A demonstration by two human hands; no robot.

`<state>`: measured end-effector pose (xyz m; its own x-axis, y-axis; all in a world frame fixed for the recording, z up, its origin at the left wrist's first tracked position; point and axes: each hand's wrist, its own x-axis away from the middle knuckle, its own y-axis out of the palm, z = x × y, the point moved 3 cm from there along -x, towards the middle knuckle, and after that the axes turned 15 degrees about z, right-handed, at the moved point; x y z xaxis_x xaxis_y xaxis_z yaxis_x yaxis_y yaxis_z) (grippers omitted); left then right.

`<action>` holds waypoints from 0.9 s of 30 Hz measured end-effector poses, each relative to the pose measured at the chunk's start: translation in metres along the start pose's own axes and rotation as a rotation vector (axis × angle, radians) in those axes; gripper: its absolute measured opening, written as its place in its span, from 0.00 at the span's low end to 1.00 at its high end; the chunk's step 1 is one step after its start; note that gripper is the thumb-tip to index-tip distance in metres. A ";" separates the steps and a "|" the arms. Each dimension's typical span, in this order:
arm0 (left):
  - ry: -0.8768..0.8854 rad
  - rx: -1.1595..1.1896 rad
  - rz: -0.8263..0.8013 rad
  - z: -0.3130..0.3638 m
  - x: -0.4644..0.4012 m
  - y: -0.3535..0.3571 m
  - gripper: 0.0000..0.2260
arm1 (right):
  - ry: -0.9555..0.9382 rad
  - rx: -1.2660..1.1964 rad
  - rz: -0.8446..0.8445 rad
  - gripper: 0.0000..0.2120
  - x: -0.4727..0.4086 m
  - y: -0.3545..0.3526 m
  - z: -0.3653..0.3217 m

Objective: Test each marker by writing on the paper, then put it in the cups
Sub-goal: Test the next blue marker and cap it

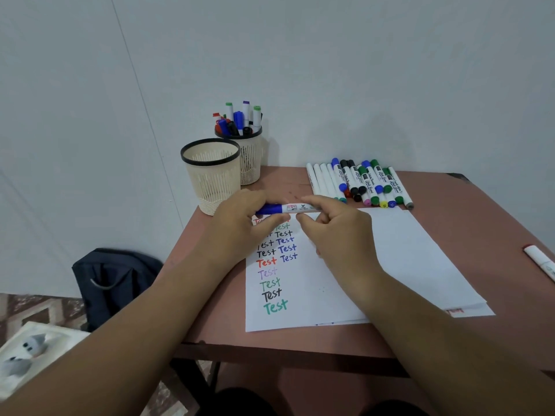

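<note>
between the fingers of both hands, a blue marker (285, 208) lies level over the paper (390, 259): left hand (240, 226) grips the cap, right hand (336, 232) pinches the barrel, seemingly to uncap or recap; cups (211, 175) wait beyond the fingertips.

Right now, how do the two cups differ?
The near cup holds no markers that I can see; the far cup is crowded with capped markers standing upright. The near cup sits at the table's left edge; the far cup stands behind it, partly hidden, by the wall. Both are cream slotted holders with black rims.
</note>
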<state>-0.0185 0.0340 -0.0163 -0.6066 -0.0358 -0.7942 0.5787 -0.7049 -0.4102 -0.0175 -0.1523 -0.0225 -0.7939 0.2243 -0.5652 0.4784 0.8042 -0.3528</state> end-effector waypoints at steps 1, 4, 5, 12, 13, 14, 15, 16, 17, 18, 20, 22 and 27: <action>-0.056 0.009 -0.007 -0.001 0.000 0.001 0.16 | -0.006 0.017 0.005 0.15 -0.001 0.000 0.000; -0.286 -0.047 -0.059 -0.011 -0.001 0.007 0.30 | 0.022 0.040 0.041 0.13 -0.002 -0.004 -0.001; -0.286 -0.131 -0.096 -0.016 0.000 0.012 0.29 | 0.055 0.030 0.053 0.12 -0.003 -0.007 -0.001; -0.154 -0.344 -0.203 -0.028 0.002 0.026 0.19 | 0.190 -0.090 0.116 0.13 -0.007 -0.018 -0.001; -0.173 -0.330 -0.199 -0.029 0.003 0.026 0.22 | 0.195 -0.107 0.121 0.14 -0.009 -0.020 -0.003; -0.192 -0.325 -0.195 -0.029 0.004 0.025 0.25 | 0.194 -0.115 0.125 0.14 -0.011 -0.021 -0.003; -0.207 -0.321 -0.194 -0.030 0.005 0.026 0.27 | 0.186 -0.108 0.126 0.13 -0.014 -0.021 -0.005; -0.216 -0.322 -0.199 -0.029 0.006 0.026 0.28 | 0.167 -0.088 0.121 0.13 -0.019 -0.020 -0.005; -0.218 -0.325 -0.204 -0.029 0.006 0.026 0.29 | 0.144 -0.065 0.109 0.12 -0.024 -0.018 -0.006; -0.223 -0.328 -0.209 -0.029 0.006 0.026 0.29 | 0.122 -0.047 0.089 0.11 -0.030 -0.015 -0.008; -0.249 -0.317 -0.210 -0.030 0.004 0.025 0.29 | 0.087 -0.019 0.044 0.07 -0.044 -0.008 -0.012; -0.272 -0.288 -0.204 -0.031 0.003 0.024 0.27 | 0.075 -0.013 0.015 0.06 -0.060 -0.001 -0.020; -0.249 -0.209 -0.165 -0.035 0.000 0.023 0.20 | -0.041 -0.066 -0.038 0.31 -0.105 0.023 -0.050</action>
<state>0.0137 0.0424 -0.0418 -0.8005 -0.1227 -0.5867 0.5448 -0.5568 -0.6270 0.0582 -0.1298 0.0663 -0.7944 0.1715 -0.5826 0.4215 0.8463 -0.3256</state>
